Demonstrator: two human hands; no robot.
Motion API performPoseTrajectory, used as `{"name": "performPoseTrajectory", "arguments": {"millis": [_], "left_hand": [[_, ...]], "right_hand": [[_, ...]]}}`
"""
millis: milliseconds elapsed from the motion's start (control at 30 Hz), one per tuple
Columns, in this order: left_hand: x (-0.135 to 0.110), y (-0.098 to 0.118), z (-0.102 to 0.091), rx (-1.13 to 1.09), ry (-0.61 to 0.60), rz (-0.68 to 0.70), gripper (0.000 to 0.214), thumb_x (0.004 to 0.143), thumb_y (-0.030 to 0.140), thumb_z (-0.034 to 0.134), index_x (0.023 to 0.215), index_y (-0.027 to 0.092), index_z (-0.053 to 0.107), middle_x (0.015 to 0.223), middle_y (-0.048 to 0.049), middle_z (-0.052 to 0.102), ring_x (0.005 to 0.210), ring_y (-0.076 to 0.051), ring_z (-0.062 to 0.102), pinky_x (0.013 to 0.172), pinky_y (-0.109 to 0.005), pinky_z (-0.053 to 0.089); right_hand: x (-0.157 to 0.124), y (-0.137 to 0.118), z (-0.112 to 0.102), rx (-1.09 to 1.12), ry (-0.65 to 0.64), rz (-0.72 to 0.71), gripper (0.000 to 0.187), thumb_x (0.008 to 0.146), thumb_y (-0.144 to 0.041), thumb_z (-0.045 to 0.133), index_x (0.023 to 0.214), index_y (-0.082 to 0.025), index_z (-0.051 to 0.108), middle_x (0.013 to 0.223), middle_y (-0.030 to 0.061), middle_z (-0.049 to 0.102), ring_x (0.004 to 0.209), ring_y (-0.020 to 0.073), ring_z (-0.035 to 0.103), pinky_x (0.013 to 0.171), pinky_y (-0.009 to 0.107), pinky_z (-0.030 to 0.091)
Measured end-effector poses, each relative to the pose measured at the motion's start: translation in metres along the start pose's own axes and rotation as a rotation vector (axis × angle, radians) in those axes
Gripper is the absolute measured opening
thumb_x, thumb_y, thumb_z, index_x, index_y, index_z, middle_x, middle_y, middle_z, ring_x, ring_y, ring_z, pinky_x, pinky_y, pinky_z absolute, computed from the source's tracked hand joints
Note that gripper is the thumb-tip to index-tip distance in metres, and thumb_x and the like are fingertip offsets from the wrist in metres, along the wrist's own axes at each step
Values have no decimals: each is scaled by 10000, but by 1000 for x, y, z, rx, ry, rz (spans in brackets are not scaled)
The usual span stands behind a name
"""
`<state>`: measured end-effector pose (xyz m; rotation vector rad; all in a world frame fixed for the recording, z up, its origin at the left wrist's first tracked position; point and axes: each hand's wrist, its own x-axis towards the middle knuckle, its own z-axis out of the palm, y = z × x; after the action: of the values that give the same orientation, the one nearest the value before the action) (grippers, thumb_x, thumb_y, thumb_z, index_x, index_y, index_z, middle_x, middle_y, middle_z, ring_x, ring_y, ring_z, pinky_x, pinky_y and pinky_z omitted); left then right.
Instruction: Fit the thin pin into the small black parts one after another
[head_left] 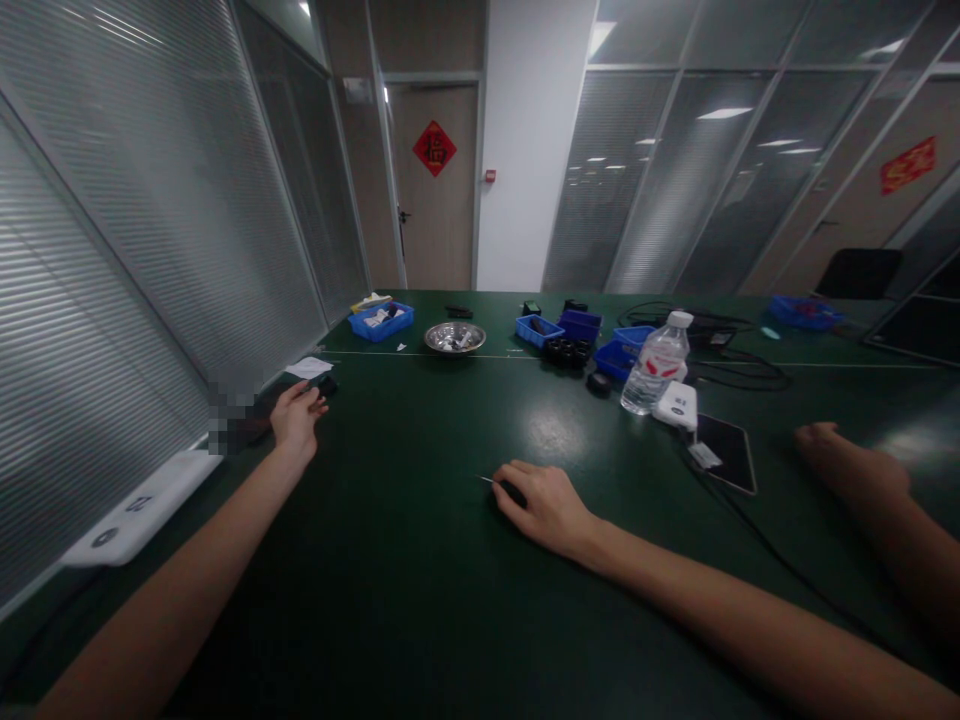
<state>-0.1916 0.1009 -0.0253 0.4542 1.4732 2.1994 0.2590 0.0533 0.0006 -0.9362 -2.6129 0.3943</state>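
Observation:
My left hand [297, 415] is raised a little over the left side of the table, its fingers bent together in a pinch. What they hold, if anything, is too small to make out. Just beyond the fingertips is a small black object [328, 386], and a white paper [309, 368] lies behind it. On the middle of the table rests my right hand [546, 508], fingers curled round a dark-handled tool [513, 492]. A thin bright tip sticks out of it to the left; most of the handle is hidden by the hand.
A metal bowl [455, 338] with small items stands farther back. Blue trays [382, 322] hold parts. Right of centre are a water bottle [657, 365], a white device [677, 404], a black tablet [727, 455] and cables. Another person's hand [851, 465] rests at the right.

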Motion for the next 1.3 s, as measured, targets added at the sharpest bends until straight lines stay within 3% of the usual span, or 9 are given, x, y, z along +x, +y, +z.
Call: {"name": "performPoseTrajectory", "arguments": {"millis": [133,333,500,900,1300], "left_hand": [[-3,3,1,-50,-17,-9,374,735,30,678,1085,160,705,833,-48,668,726,-166,710,690,-280,606],[2,5,2,-120,9,80,298,719,16,699,981,159,700,867,-37,688,896,-180,729,895,-341,615],[9,7,-5,-154,39,125,273,728,12,704,970,133,672,873,-44,694,973,-187,717,968,-369,591],[16,4,-8,-113,59,128,197,772,49,696,951,131,683,900,-70,689,921,-190,726,954,-361,607],[21,0,-6,-62,96,159,200,752,101,708,948,133,685,876,-37,687,791,-133,697,788,-254,600]], "right_hand": [[-1,-1,-2,9,-5,0,254,1045,-333,472,1092,-194,679,952,42,689,720,135,621,648,257,454],[-1,0,0,13,0,-6,243,1044,-332,480,1084,-195,677,951,39,686,727,134,618,657,256,451],[0,1,1,5,5,-12,244,1040,-337,484,1076,-191,676,946,38,685,707,131,605,629,254,434],[-1,-2,-5,20,-9,-5,251,1045,-326,476,1086,-187,680,956,47,690,720,134,619,644,255,462],[-1,1,0,8,-2,-10,244,1046,-332,475,1085,-197,674,949,38,686,724,136,616,659,258,449]]}}
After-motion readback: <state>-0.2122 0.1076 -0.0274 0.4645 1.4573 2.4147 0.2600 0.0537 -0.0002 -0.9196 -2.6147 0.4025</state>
